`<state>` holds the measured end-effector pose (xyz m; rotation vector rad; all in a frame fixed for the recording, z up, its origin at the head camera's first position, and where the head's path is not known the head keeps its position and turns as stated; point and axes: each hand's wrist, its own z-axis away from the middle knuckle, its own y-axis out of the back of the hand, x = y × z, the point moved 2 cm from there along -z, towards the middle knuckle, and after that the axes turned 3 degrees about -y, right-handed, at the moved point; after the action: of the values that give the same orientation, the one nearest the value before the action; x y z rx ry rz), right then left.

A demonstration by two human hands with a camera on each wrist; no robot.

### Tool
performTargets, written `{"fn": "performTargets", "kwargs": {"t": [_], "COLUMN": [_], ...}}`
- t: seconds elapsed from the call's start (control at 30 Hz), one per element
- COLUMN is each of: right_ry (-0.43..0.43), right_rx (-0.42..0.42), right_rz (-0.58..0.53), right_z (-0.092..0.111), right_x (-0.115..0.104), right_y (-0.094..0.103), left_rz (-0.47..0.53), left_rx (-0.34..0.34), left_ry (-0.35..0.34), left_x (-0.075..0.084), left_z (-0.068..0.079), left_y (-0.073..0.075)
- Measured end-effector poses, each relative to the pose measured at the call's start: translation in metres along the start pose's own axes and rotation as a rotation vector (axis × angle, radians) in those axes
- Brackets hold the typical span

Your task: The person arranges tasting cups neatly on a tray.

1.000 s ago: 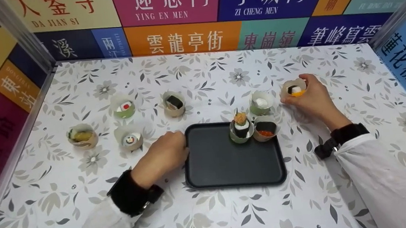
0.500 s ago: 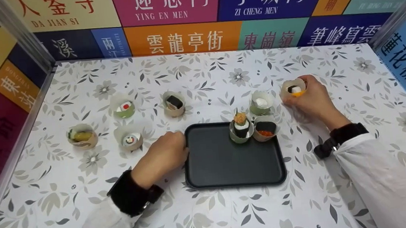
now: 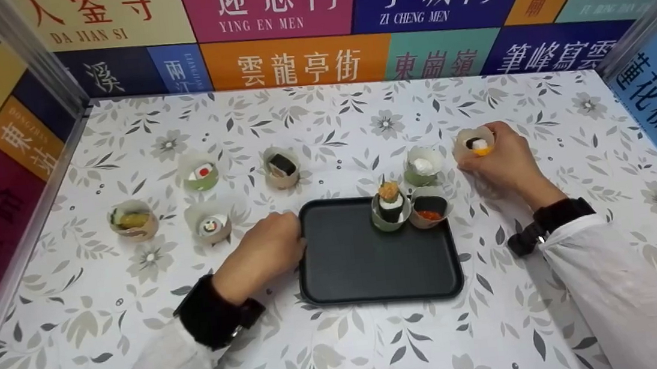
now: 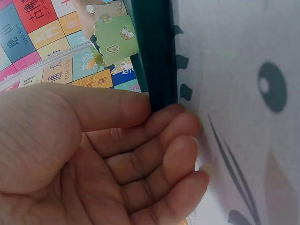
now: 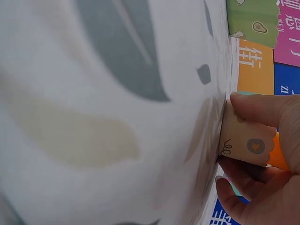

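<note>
My left hand (image 3: 268, 247) pinches the left edge of a black rectangular tray (image 3: 367, 271); in the left wrist view, thumb and curled fingers meet at its rim (image 4: 159, 70). With my right hand (image 3: 510, 158) I grip a small beige paper cup (image 5: 241, 138) between thumb and fingers, low at the tabletop. White, black and orange sushi pieces show inside it. Two cups stand at the tray's back right: a green one (image 3: 389, 225) with a topped rice roll, and a beige one (image 3: 430, 223) with red roe sushi.
Just behind the tray stands a green cup (image 3: 419, 178) with white contents. Several more sushi cups stand at the left, among them a beige cup (image 3: 283, 180) and a green cup (image 3: 202, 183). Printed panels (image 3: 298, 61) wall the back and sides of the floral-covered table (image 3: 344, 351).
My right thumb and fingers have drawn slightly closer together round the beige cup. My left hand and the tray stay where they were.
</note>
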<state>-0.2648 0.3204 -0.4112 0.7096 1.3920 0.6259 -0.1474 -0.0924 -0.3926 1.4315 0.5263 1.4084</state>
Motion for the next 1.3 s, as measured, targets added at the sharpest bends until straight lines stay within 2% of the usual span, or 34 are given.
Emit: {"fn": "performTargets", "kwargs": {"t": [0.3,0.5,0.67,0.87,1.1,1.3], "right_ry": [-0.014,-0.031,-0.019,0.003,0.058,0.105], "right_rx": [0.008,0.026,0.043,0.016,0.004,-0.010], "right_rz": [0.000,-0.026,-0.035,-0.039,-0.026,-0.064], "right_z": [0.004,0.005,0.010,0.019,0.029,0.041], "right_x": [-0.003,-0.007,-0.021,-0.037,-0.059,-0.084], "right_y": [0.004,0.014,0.029,0.041,0.040,0.033], "left_rz": [-0.014,-0.013,-0.027,-0.038,-0.026,-0.026], "left_rx": [0.003,-0.008,-0.015,-0.008,-0.007,0.006], "left_ry": [-0.002,0.006,0.017,0.009,0.022,0.012], "left_x": [0.002,0.002,0.002,0.003,0.002,0.001], "left_z": [0.001,0.000,0.000,0.000,-0.001,0.000], "left_y": [0.001,0.000,0.000,0.000,0.000,-0.001]}}
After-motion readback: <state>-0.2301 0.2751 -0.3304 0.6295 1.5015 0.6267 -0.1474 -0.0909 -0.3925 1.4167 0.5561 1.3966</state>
